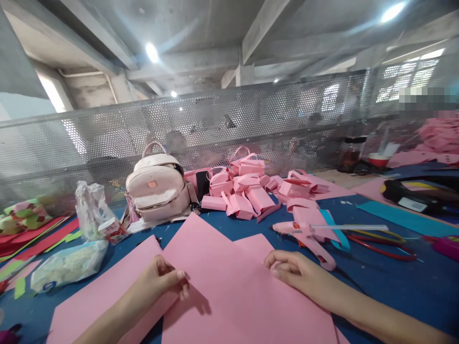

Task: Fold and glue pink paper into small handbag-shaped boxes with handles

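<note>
Large pink paper sheets (222, 286) overlap in front of me. My left hand (170, 279) hovers over their left part, casting a shadow; its fingers are loosely bent, thumb apart, with nothing seen in them. At the right edge of the sheets, my right hand (287, 268) has bent fingers close to the paper, with a gap between index finger and thumb. I see no grip on the sheet. Just beyond that hand lies a pink glue gun (304, 234) with a clear glue stick (353, 228) in its back.
Folded pink paper bags (247, 186) are piled beyond the sheets, beside a pale backpack (158, 186). Plastic bags (70, 263) and coloured paper strips lie left. Right are red-handled pliers (383, 243) and a blue strip (405, 217). A perforated metal screen (215, 119) stands behind.
</note>
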The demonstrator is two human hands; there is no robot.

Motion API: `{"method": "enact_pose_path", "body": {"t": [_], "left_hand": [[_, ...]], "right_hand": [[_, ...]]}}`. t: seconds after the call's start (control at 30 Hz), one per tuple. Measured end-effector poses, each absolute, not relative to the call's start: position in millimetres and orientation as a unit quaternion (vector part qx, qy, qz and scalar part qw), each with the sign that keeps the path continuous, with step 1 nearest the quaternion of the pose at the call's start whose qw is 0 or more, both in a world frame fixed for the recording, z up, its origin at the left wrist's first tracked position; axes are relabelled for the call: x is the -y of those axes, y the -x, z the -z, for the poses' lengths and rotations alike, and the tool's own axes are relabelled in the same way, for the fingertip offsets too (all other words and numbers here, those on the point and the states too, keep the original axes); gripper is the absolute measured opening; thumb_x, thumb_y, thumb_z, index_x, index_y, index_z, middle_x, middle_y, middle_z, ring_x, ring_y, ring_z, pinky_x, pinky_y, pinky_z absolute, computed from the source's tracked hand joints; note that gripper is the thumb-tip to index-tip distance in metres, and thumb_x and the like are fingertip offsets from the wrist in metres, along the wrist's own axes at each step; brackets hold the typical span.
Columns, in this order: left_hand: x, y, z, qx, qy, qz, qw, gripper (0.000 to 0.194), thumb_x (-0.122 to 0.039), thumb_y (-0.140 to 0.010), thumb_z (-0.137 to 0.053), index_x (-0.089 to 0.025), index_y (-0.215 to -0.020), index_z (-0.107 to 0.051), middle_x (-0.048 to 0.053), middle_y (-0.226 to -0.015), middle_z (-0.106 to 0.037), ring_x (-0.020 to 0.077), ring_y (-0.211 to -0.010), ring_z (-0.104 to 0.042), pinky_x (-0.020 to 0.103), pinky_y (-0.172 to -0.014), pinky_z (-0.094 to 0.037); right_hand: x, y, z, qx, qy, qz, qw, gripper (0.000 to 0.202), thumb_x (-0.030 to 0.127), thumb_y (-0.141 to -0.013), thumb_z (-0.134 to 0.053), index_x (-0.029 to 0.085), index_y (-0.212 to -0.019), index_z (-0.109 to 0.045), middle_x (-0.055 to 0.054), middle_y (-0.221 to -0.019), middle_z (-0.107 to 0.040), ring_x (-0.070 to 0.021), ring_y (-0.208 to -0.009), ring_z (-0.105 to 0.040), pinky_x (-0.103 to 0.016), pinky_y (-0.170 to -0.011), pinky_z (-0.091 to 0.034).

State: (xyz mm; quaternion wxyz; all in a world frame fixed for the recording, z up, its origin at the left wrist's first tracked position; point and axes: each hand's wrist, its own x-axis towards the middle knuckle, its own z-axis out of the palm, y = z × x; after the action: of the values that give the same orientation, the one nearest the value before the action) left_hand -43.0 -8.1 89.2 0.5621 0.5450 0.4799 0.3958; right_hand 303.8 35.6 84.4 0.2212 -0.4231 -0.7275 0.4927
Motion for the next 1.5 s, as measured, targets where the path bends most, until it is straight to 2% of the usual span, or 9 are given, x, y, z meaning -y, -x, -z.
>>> {"method": "enact_pose_path", "body": {"t": [0.23, 0.4, 0.47, 0.6, 0.77, 0.93, 1.07, 1.23, 1.5], "left_hand": [[2, 41, -94, -0.501, -0.530, -0.392, 0.560, 0.057, -0.065, -0.075, -0.074, -0.011, -0.059, -0.068, 0.012, -0.061, -0.074, 0.0160, -0.052, -0.067, 0.025, -0.058, -0.053], [-4, 26, -95, -0.506, -0.544, -0.376, 0.553, 0.058, -0.065, -0.073, -0.075, -0.008, -0.061, -0.072, 0.015, -0.057, -0.073, 0.0187, -0.049, -0.068, 0.026, -0.053, -0.053], [-5, 15, -96, -0.502, -0.555, -0.367, 0.552, 0.061, -0.067, -0.070, -0.075, -0.007, -0.059, -0.071, 0.016, -0.057, -0.073, 0.0199, -0.048, -0.068, 0.027, -0.051, -0.053], [-3, 2, -101, -0.493, -0.572, -0.363, 0.546, 0.064, -0.071, -0.068, -0.074, -0.010, -0.054, -0.067, 0.016, -0.055, -0.071, 0.0204, -0.046, -0.067, 0.028, -0.050, -0.053], [5, 9, -110, -0.494, -0.577, -0.366, 0.538, 0.062, -0.068, -0.069, -0.076, -0.009, -0.053, -0.067, 0.014, -0.055, -0.071, 0.0185, -0.047, -0.066, 0.027, -0.052, -0.053], [13, 28, -112, -0.516, -0.558, -0.375, 0.531, 0.060, -0.068, -0.067, -0.077, -0.012, -0.050, -0.064, 0.012, -0.054, -0.071, 0.0175, -0.048, -0.066, 0.026, -0.053, -0.053], [10, 37, -106, -0.545, -0.543, -0.372, 0.519, 0.061, -0.070, -0.065, -0.077, -0.010, -0.056, -0.069, 0.011, -0.054, -0.071, 0.0180, -0.048, -0.067, 0.025, -0.051, -0.053], [3, 27, -93, -0.549, -0.554, -0.367, 0.507, 0.065, -0.075, -0.064, -0.074, -0.010, -0.058, -0.071, 0.011, -0.050, -0.070, 0.0180, -0.044, -0.066, 0.024, -0.047, -0.051], [8, 11, -84, -0.488, -0.648, -0.318, 0.491, 0.066, -0.064, -0.090, -0.055, -0.007, -0.066, -0.079, 0.017, -0.068, -0.076, 0.0234, -0.059, -0.073, 0.027, -0.058, -0.053]], "right_hand": [[-33, -297, -84, 0.739, 0.432, -0.477, 0.198, 0.033, 0.054, -0.082, -0.062, 0.021, -0.082, -0.058, 0.005, -0.062, -0.036, -0.0123, -0.058, -0.032, -0.024, -0.055, -0.024], [-34, -274, -100, 0.777, 0.368, -0.476, 0.186, 0.049, 0.055, -0.090, -0.053, 0.021, -0.060, -0.033, 0.007, -0.060, -0.020, -0.0094, -0.054, -0.022, -0.024, -0.051, -0.021], [-39, -264, -103, 0.780, 0.359, -0.470, 0.205, 0.049, 0.054, -0.091, -0.053, 0.020, -0.060, -0.039, 0.007, -0.060, -0.026, -0.0096, -0.055, -0.029, -0.024, -0.053, -0.026], [-50, -248, -101, 0.733, 0.354, -0.530, 0.236, 0.035, 0.049, -0.085, -0.064, 0.017, -0.096, -0.070, -0.001, -0.083, -0.064, -0.0201, -0.085, -0.061, -0.031, -0.079, -0.047], [-57, -241, -94, 0.677, 0.371, -0.577, 0.268, 0.064, 0.053, -0.077, -0.072, 0.011, -0.124, -0.065, -0.012, -0.112, -0.071, -0.0273, -0.111, -0.063, -0.040, -0.102, -0.043], [-53, -241, -97, 0.696, 0.335, -0.580, 0.259, 0.034, 0.049, -0.083, -0.067, 0.015, -0.087, -0.069, 0.000, -0.078, -0.064, -0.0177, -0.080, -0.062, -0.030, -0.077, -0.048], [-50, -241, -100, 0.711, 0.292, -0.588, 0.250, 0.030, 0.043, -0.085, -0.064, 0.018, -0.071, -0.056, 0.006, -0.063, -0.040, -0.0092, -0.057, -0.040, -0.022, -0.055, -0.033], [-49, -235, -106, 0.725, 0.305, -0.551, 0.278, 0.046, 0.055, -0.085, -0.061, 0.019, -0.063, -0.042, 0.007, -0.062, -0.031, -0.0089, -0.057, -0.027, -0.024, -0.052, -0.021], [-53, -249, -114, 0.732, 0.359, -0.477, 0.329, 0.044, 0.049, -0.083, -0.063, 0.019, -0.055, -0.048, 0.005, -0.056, -0.039, -0.0125, -0.060, -0.033, -0.025, -0.056, -0.027]]}}
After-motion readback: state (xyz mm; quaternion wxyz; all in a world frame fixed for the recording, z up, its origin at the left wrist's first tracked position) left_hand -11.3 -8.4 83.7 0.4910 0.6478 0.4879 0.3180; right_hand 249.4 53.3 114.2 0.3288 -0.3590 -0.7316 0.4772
